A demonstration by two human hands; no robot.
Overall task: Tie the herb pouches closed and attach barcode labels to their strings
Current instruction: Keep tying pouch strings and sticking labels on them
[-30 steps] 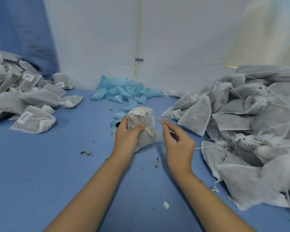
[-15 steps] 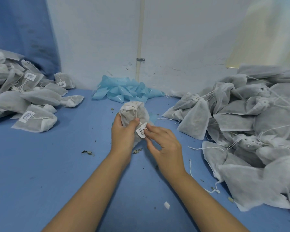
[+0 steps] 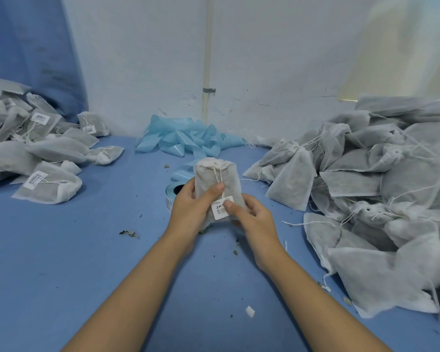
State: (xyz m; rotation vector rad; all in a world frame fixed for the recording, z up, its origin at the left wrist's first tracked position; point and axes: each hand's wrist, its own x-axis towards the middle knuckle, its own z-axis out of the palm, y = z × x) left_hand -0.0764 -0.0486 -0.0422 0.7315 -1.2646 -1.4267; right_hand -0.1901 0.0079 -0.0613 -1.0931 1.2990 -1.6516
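**A:** Reading progress off the piles first. Biggest thing in frame is the unlabelled heap (image 3: pixel 381 189) filling the right side, mid to lower right: grey pouches with loose white strings, no tags that I can see. That's the backlog, and it's large.

**B:** And finished ones?

**A:** Labelled pile (image 3: pixel 33 158) at mid left, smaller. Several pouches there show white barcode tags on their strings. So my guess is well under half done, going by pile size alone. Can't count either heap.

**B:** Anything else on the table (image 3: pixel 61 262)?

**A:** Spent blue backing tape (image 3: pixel 186 138) bunched at the wall, upper centre. Label roll (image 3: pixel 174 193) just behind the left hand, partly hidden. Herb crumbs scattered on the blue surface.

**B:** Current unit?

**A:** One pouch (image 3: pixel 215 179) held upright at frame centre, above the table. Neck is cinched, string (image 3: pixel 217 174) hangs down the front, so the tie looks done on this one.

**B:** Hands?

**A:** Left hand (image 3: pixel 191 209) is wrapped round the pouch body, thumb pressing the string against the fabric. Right hand (image 3: pixel 254 219) cups the lower right of the pouch, thumb pushing down on the barcode label (image 3: pixel 220 208), fingers curled behind.

**B:** So the label is on?

**A:** It sits at the string's lower end. Whether it's fully folded and stuck, can't tell. I'd call it the press-down stage, then it goes to the left pile.
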